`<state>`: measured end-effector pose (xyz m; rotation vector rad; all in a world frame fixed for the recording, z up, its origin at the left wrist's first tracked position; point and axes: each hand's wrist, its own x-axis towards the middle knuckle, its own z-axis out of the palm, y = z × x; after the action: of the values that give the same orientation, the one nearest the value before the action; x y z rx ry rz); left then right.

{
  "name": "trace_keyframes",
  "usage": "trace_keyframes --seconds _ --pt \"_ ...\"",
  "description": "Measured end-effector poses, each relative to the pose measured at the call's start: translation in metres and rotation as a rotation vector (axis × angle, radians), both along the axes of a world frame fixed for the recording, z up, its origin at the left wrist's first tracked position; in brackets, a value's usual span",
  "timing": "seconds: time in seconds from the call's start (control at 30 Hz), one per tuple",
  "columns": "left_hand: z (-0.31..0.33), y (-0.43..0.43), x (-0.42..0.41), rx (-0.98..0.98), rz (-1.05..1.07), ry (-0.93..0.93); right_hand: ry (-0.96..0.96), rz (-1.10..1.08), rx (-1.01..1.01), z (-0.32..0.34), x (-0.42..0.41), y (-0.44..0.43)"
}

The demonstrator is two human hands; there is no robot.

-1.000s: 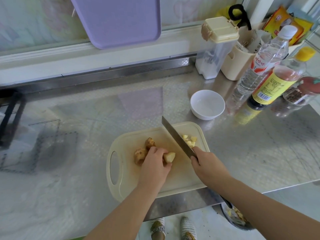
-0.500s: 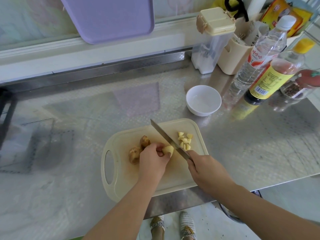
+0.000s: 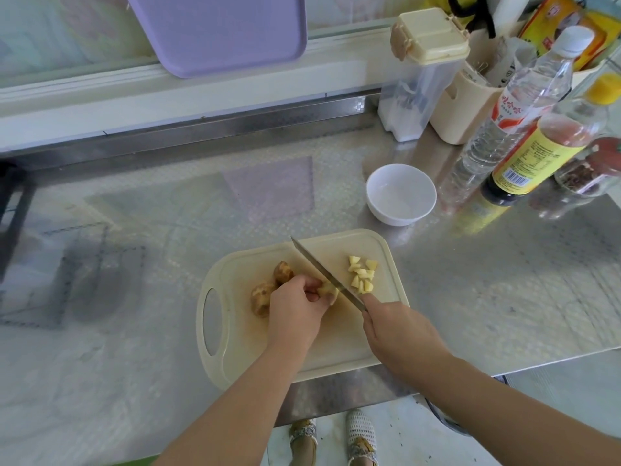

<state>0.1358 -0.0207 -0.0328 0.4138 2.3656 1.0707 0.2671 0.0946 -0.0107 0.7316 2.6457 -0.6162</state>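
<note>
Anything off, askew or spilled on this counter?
Nothing spilled or broken. One oddity: the cutting board lies skewed at the very front edge of the steel counter, possibly overhanging. The left hand pinches the ginger with fingers right against the knife that the right hand grips.

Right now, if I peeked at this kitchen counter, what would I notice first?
First you would see the long steel knife, gripped by the right hand, slanting across the cream plastic cutting board near the counter's front edge. The left hand holds a knobbly brown ginger root right at the blade, and a small pile of pale yellow cut pieces lies on the blade's other side. Behind the board sits a round white bowl.
</note>
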Motion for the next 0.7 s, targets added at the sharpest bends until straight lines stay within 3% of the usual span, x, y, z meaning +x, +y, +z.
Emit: trace_keyframes --seconds 0.3,0.47,0.7 --pt "0.001 0.000 0.002 -0.004 -0.026 0.054 -0.085 -0.046 -0.028 0.000 -0.020 0.000" --pt "-0.001 -0.003 0.007 -0.021 -0.121 0.139 0.024 -0.263 -0.179 0.005 -0.019 0.001" --pt "0.005 -0.007 -0.001 -0.114 -0.234 0.105 0.019 -0.208 -0.137 0.008 0.000 0.003"
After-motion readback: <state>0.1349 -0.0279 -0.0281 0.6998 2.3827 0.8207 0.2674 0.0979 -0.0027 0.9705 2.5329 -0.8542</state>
